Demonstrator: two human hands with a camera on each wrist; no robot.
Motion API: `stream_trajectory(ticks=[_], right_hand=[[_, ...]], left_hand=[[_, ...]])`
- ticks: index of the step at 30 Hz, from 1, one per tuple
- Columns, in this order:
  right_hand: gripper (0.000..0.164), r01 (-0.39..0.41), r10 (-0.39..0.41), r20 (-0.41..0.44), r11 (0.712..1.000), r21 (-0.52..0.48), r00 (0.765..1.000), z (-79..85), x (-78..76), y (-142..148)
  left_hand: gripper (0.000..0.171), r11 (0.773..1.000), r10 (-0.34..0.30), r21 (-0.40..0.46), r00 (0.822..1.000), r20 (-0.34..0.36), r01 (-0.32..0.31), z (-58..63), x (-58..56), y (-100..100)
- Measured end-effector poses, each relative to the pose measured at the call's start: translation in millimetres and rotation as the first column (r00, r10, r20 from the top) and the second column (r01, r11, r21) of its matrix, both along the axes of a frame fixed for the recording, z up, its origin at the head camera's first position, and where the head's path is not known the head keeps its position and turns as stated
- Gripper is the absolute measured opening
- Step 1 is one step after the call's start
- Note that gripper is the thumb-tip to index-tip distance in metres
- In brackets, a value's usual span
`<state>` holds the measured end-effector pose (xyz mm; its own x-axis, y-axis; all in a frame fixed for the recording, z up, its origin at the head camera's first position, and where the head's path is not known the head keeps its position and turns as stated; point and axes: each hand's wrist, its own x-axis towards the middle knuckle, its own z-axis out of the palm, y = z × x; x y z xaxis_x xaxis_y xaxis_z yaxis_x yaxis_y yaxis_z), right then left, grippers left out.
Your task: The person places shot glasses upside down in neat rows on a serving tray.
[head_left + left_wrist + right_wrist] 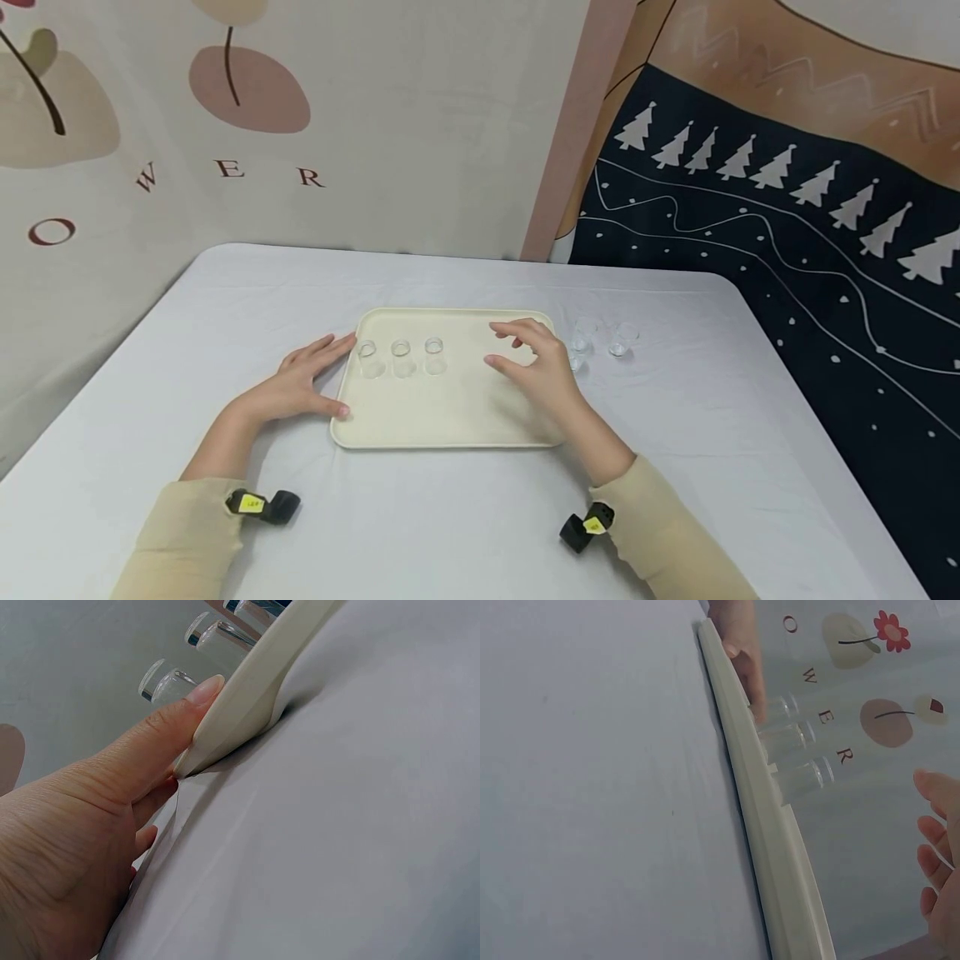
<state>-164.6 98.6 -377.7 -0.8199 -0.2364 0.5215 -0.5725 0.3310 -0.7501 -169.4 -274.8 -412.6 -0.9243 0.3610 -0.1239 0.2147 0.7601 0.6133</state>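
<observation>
Three small clear glass cups stand in a row on the cream tray (442, 421): the left cup (371, 362), the middle cup (402, 362) and the right cup (435, 358). My left hand (300, 387) rests against the tray's left rim, fingers spread, the thumb touching the rim's edge. Over the tray's right side hovers my right hand (543, 367), its fingers loosely bent and apart from the thumb, nothing between them. The right wrist view also shows this hand (945, 855) empty, clear of the cups.
More clear glass cups (622, 340) sit on the white tablecloth (712, 417) just right of the tray, partly hidden behind my right hand. A printed cloth (420, 125) hangs behind the table, and a dark tree-patterned cloth (750, 242) hangs at the right.
</observation>
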Motion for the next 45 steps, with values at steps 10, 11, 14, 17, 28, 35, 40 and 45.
stream_trajectory(ticks=[10,11,14,17,28,35,40,45], right_hand=[[0.042,0.116,-0.116,-0.013,0.993,0.03,0.993,11.0,4.0,37],[0.042,0.132,-0.132,-0.012,0.991,0.029,0.991,11.9,3.3,40],[0.042,0.178,-0.177,-0.018,0.983,0.037,0.984,15.4,1.8,52],[0.042,0.227,-0.226,-0.025,0.973,0.044,0.974,18.0,-0.2,63],[0.044,0.363,-0.363,0.018,0.932,0.025,0.931,20.0,-10.4,103],[0.047,0.423,-0.424,0.043,0.906,0.034,0.905,9.6,-17.6,123],[0.05,0.446,-0.451,0.106,0.892,0.066,0.886,0.7,-20.5,136],[0.054,0.439,-0.447,0.175,0.895,0.086,0.877,-10.1,-23.8,148]], left_hand=[[0.117,1.0,-0.001,0.006,1.0,0.002,0.001,-1.7,0.3,0],[0.117,1.0,0.0,0.005,1.0,0.002,0.0,-1.6,0.4,0],[0.117,1.0,0.006,0.003,1.0,0.008,-0.006,-1.6,1.1,0],[0.116,1.0,0.004,-0.001,1.0,0.008,-0.004,-1.4,1.5,0],[0.116,1.0,-0.004,0.001,1.0,0.002,0.004,1.1,-0.4,0],[0.116,1.0,-0.01,0.002,1.0,-0.002,0.01,0.7,-0.2,-1],[0.116,1.0,-0.015,0.002,1.0,-0.005,0.015,0.8,-0.4,0],[0.116,1.0,-0.008,0.002,1.0,-0.002,0.008,1.2,-0.1,0]])
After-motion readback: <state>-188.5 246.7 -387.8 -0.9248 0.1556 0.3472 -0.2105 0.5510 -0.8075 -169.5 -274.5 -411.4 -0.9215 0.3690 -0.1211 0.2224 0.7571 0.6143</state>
